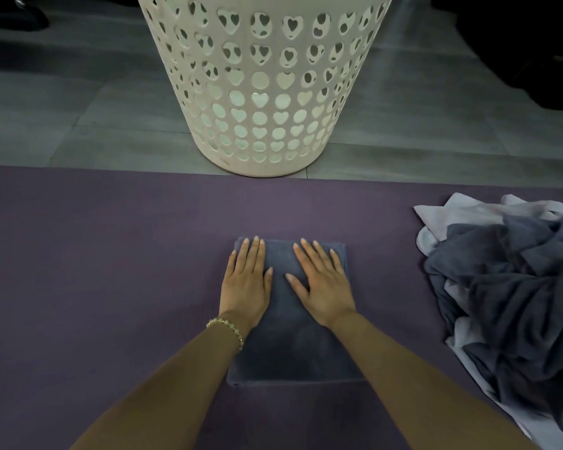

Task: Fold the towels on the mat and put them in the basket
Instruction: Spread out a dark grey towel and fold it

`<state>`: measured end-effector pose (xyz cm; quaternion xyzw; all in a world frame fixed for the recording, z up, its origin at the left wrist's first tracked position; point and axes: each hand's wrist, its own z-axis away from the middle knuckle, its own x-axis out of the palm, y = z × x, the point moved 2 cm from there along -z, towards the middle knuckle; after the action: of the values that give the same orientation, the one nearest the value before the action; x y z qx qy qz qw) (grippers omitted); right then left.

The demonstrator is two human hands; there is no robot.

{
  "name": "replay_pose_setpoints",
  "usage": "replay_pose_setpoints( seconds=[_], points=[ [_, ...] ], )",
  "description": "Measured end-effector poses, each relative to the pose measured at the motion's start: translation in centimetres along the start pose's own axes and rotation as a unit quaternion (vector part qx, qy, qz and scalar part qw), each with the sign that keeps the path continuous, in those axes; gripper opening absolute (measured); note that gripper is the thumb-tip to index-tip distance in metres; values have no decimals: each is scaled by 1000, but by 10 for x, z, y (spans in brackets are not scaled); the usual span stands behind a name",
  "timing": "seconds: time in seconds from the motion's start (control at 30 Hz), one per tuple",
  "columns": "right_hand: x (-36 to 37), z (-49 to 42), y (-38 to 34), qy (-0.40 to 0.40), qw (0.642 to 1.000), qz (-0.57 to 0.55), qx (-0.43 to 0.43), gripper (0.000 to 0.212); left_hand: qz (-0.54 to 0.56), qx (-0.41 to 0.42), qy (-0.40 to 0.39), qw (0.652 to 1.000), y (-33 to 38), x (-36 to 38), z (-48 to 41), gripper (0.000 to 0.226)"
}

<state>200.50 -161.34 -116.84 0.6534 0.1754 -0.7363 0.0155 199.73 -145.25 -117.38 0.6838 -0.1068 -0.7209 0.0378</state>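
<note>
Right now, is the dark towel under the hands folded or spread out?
Folded: the dark towel lies as a neat, narrow rectangle on the mat.

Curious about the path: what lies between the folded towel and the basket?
Only bare purple mat lies between the folded towel and the basket, as the head view shows.

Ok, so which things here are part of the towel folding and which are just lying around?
Part of the job: grey towel pressed flat by the left hand and right hand; heap of unfolded towels; white basket; purple mat.
Just lying about: dark object on the floor, far left; dark shapes, far right, too dim to identify.
</note>
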Motion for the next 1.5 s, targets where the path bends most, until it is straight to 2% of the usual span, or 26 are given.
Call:
replay_pose_setpoints(
  seconds=[0.1, 0.27, 0.33, 0.4, 0.5, 0.67, 0.8, 0.9, 0.93, 0.97, 1.0, 1.03, 1.1, 1.13, 1.2, 1.27, 1.4, 1.5],
  points=[
    [-6, 3, 27, 6, 997, -20, 71, 85, 18, -8, -5, 1000, 1, 1, 1, 78],
    [-13, 8, 34, -28, 993, -24, 113, 65, 38, -10, -16, 999, -1, -4, 2, 79],
    [-14, 19, 18, 17, 995, -38, 92, 68, 50, -10, -13, 999, 0, -6, 18, 75],
    [-6, 43, -4, 47, 998, -29, 26, 68, 40, -2, 5, 999, 3, -6, 43, 69],
    [14, 74, -21, 15, 999, 1, -34, 59, 39, 8, 20, 999, 2, 1, 76, 62],
    [13, 87, 5, -7, 999, 31, -16, 63, 57, 1, -3, 998, -9, 10, 90, 64],
    [10, 92, 13, -7, 1000, -9, 8, 62, 70, 22, -15, 997, -12, 7, 93, 62],
    [0, 102, 7, 55, 996, -53, -37, 58, 68, 108, -4, 992, -21, 3, 111, 61],
    [-3, 106, 6, 79, 993, -77, -29, 58, 97, 103, -4, 990, -23, 0, 117, 65],
    [-6, 110, 5, 108, 987, -115, 10, 61, 146, 64, -2, 987, -24, -5, 121, 71],
    [-5, 109, 9, 131, 972, -178, 83, 66, 205, 0, -1, 979, -24, -8, 121, 77],
    [-5, 106, 14, 142, 941, -258, 165, 70, 258, -69, -3, 964, -22, -12, 118, 81],
    [-2, 88, 24, 105, 874, -364, 304, 76, 317, -174, -13, 932, -19, -19, 101, 75],
    [-5, 78, 26, 80, 856, -377, 344, 78, 341, -211, -28, 916, -19, -20, 88, 67],
    [-12, 59, 29, 41, 832, -394, 388, 75, 379, -256, -80, 886, -18, -26, 62, 57],
    [-20, 47, 27, -9, 807, -421, 414, 63, 414, -268, -131, 860, -14, -33, 43, 54],
    [-29, 41, 25, -68, 779, -452, 430, 62, 555, -319, -190, 745, -7, -44, 29, 58],
    [-33, 43, 28, -92, 759, -485, 425, 62, 611, -309, -204, 699, -14, -44, 31, 53]
  ],
)
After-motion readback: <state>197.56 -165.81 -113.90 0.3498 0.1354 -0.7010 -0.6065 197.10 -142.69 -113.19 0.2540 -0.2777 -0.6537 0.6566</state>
